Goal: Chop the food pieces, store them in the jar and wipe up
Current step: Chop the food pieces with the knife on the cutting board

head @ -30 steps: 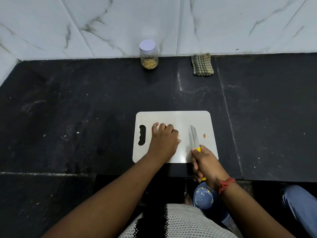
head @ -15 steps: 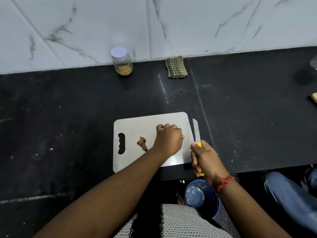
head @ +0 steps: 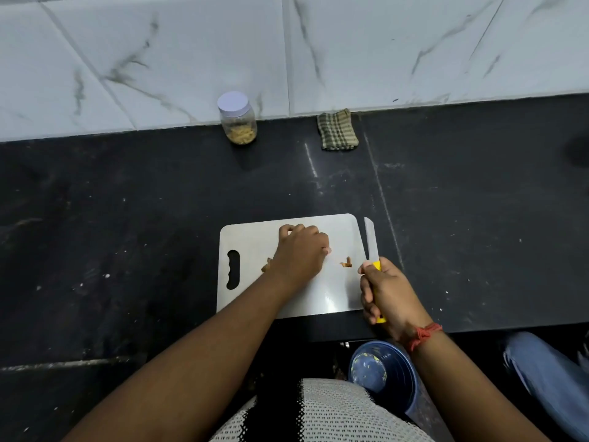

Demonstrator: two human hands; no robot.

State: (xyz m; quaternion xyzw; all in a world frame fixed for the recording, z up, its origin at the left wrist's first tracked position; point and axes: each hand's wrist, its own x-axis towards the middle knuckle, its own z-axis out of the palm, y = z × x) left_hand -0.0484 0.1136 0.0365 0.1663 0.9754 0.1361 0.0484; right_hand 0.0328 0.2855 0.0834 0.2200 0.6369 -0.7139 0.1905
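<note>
A white cutting board (head: 251,237) lies on the black counter near its front edge. My left hand (head: 301,250) rests on the board with fingers curled; what it holds, if anything, is hidden. A brown food piece (head: 266,265) peeks out at its left, and another small piece (head: 347,263) lies to its right. My right hand (head: 389,291) grips the yellow handle of a knife (head: 370,240), whose blade points away just past the board's right edge. A lidded jar (head: 237,118) with chopped food stands against the wall. A folded checked cloth (head: 338,130) lies beside it.
A blue bucket (head: 398,371) sits below the counter's front edge, by my right forearm. A person's blue-clad leg (head: 548,374) is at the lower right. The marble wall (head: 287,52) closes off the back of the counter. Crumbs dot the counter to the left.
My left hand shifted on the board, and a small food piece now shows to its right. The knife stays at the board's right edge. The camera view has moved.
</note>
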